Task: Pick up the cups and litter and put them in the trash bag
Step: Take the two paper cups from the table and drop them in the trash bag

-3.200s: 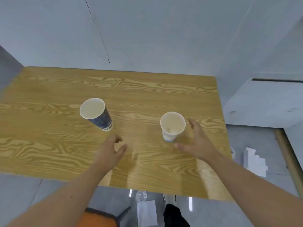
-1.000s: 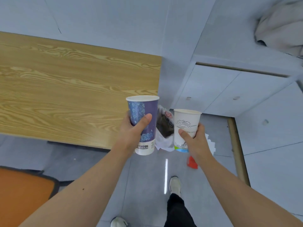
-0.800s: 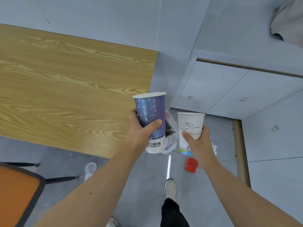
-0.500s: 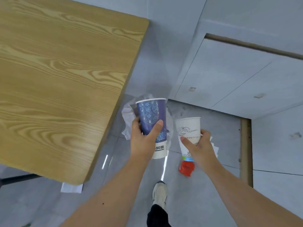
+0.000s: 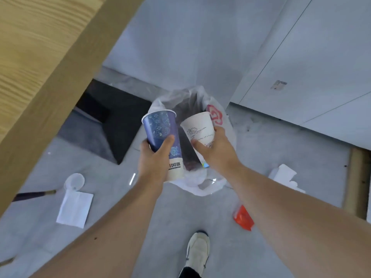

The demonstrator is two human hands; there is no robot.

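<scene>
My left hand (image 5: 153, 160) grips a tall blue patterned paper cup (image 5: 161, 129) around its lower half. A shorter white paper cup (image 5: 198, 130) with a line drawing is held in my right hand (image 5: 217, 150). Both cups hover tilted just above the open mouth of a white plastic trash bag (image 5: 222, 125) that stands on the grey floor. On the floor lie a white napkin (image 5: 75, 207), a clear plastic lid (image 5: 74, 181), a red wrapper (image 5: 243, 217) and white crumpled paper (image 5: 285, 175).
The wooden table (image 5: 36, 57) fills the upper left, its edge running diagonally above the floor. White cabinet doors (image 5: 313, 67) stand behind the bag. My white shoe (image 5: 197, 251) is on the floor below the bag. A wooden strip (image 5: 357, 181) runs along the right.
I took both cups off the table, turned right and looked down. Both hands carried the cups over the trash bag's mouth, and the floor litter has come into view.
</scene>
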